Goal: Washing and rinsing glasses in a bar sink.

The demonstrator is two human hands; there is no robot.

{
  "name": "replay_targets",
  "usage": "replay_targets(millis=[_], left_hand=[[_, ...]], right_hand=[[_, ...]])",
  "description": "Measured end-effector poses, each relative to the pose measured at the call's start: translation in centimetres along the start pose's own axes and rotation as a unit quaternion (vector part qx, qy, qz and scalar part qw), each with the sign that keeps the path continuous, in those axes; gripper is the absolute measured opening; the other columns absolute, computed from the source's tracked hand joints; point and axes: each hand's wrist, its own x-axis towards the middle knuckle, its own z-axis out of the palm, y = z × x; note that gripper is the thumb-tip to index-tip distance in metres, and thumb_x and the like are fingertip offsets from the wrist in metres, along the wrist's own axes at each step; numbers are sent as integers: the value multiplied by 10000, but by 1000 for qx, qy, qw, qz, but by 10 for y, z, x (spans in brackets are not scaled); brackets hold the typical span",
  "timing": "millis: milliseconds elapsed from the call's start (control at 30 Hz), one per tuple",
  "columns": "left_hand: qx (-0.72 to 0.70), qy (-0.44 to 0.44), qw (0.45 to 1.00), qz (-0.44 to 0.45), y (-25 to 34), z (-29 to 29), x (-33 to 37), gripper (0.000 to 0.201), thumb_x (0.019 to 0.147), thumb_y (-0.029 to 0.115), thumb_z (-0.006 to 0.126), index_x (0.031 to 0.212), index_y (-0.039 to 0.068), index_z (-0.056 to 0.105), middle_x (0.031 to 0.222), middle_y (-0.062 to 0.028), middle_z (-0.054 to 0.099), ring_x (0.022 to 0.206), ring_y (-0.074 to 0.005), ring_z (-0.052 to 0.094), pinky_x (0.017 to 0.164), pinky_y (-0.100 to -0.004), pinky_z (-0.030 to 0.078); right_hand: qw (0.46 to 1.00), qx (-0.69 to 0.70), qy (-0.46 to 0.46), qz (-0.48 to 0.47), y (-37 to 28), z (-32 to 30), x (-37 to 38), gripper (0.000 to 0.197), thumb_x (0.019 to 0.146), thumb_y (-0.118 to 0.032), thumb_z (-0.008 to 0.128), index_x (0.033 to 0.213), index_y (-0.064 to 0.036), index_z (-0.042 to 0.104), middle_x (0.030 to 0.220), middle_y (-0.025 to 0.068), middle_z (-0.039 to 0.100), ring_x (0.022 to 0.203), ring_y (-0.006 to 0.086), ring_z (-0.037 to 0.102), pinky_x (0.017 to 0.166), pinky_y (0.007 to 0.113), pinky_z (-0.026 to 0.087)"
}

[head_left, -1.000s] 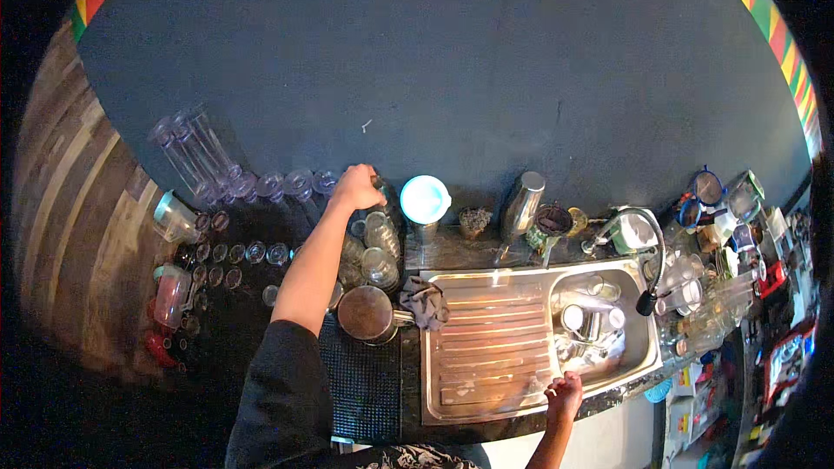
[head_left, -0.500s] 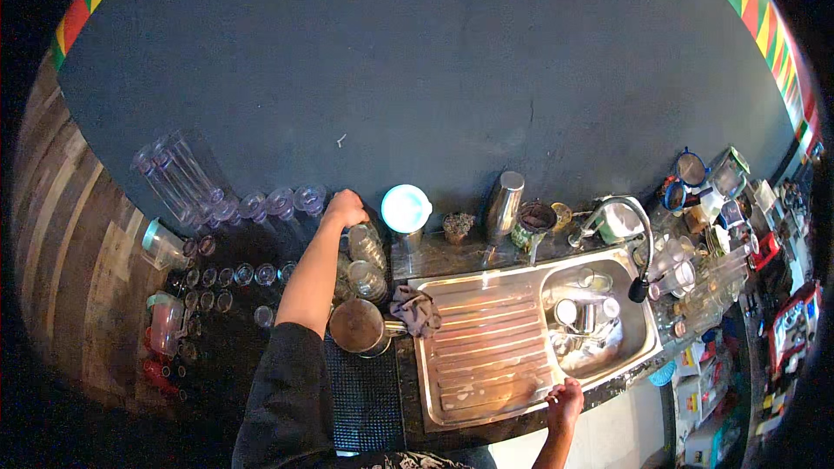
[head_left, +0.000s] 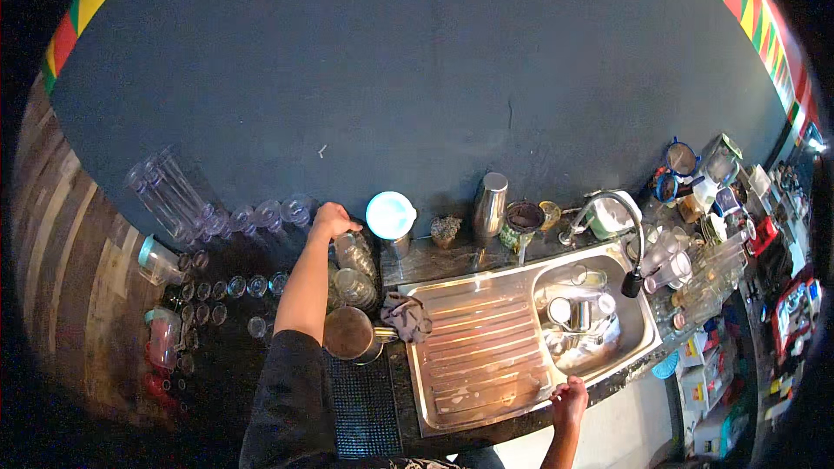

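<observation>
My left hand [head_left: 333, 219] reaches to the back of the dark counter. Its fingers curl down among clear glasses [head_left: 352, 252] next to a round white lid [head_left: 390, 214]. What it grips is too small to tell. My right hand [head_left: 569, 399] rests on the front edge of the steel sink unit [head_left: 486, 356], fingers curled over the rim. A metal pot [head_left: 347, 333] and a crumpled grey cloth [head_left: 407, 314] lie by my left forearm.
Several clear glasses [head_left: 252, 213] and small jars [head_left: 234, 287] crowd the left counter. The sink basin [head_left: 638, 339] holds cups under a curved tap [head_left: 608, 208]. A metal shaker [head_left: 491, 202] stands at the back. Bottles and containers [head_left: 712, 200] fill the right end.
The view has shifted, so everything sits lower and further left in the picture. My left hand stays by the glasses beside the white lid. My right hand keeps to the counter edge.
</observation>
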Motion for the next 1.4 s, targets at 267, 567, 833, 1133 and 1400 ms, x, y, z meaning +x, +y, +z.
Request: replay_targets(millis=[267, 567, 833, 1133, 1400], left_hand=[[-12, -23, 999, 19, 2, 2, 2, 312, 755, 350, 711, 908, 79, 724, 820, -119, 696, 770, -230, 667, 692, -341, 523], [-93, 131, 980, 120, 65, -57, -141, 386, 854, 302, 601, 1072, -14, 631, 1044, -189, 655, 971, -228, 633, 839, -326, 472], [-353, 169, 898, 199, 165, 78, -341, 69, 827, 36, 569, 766, 10, 548, 695, -19, 543, 632, -78, 481, 564, -228, 383], [-199, -279, 899, 274, 379, 394, -404, 133, 789, 156, 640, 826, 29, 655, 737, -142, 655, 676, -250, 649, 641, -331, 502], [-234, -322, 858, 326, 561, 476, -404, 213, 766, 173, 690, 921, 31, 650, 863, -123, 666, 792, -253, 654, 705, -327, 503]], right_hand=[[998, 13, 52, 45, -9, -10, 7, 103, 868, -237, 537, 900, -146, 501, 623, -10, 466, 539, 129, 472, 490, 294, 401], [1000, -15, -5, 12, -58, -15, 60, 98, 857, -209, 530, 888, -118, 548, 661, 9, 487, 552, 141, 491, 526, 292, 427], [994, -46, 42, -92, -117, -95, 180, 51, 861, -112, 540, 820, -83, 542, 623, 17, 525, 497, 100, 474, 470, 236, 398], [870, -211, 327, -304, -204, -234, 294, 573, 676, -108, 751, 1132, -51, 408, 1007, 89, 485, 774, 146, 499, 740, 310, 443], [898, -230, 259, -273, -240, -274, 344, 620, 606, -185, 812, 1124, -14, 516, 1043, 138, 534, 985, 272, 544, 868, 365, 437]])
